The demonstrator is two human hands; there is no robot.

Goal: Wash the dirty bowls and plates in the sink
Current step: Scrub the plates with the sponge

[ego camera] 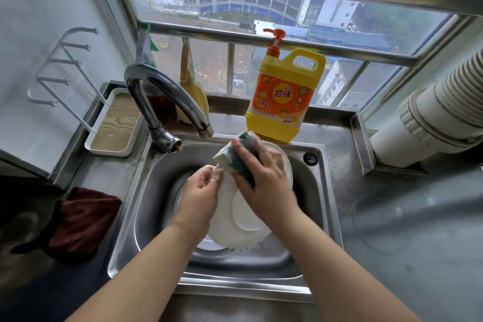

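A: so where's the plate [235, 227] at?

B: tilted up over the steel sink [317, 191], bottom facing the camera. Its left rim is pinched by the left hand [201, 188], fingers curled.

A: and the other hand?

B: a sponge [235, 155] is gripped in the right hand [264, 178] and pressed flat against the plate's upper part, both forearms stretched forward.

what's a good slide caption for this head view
Left hand tilts a white plate over the sink while the right hand scrubs it with a sponge.
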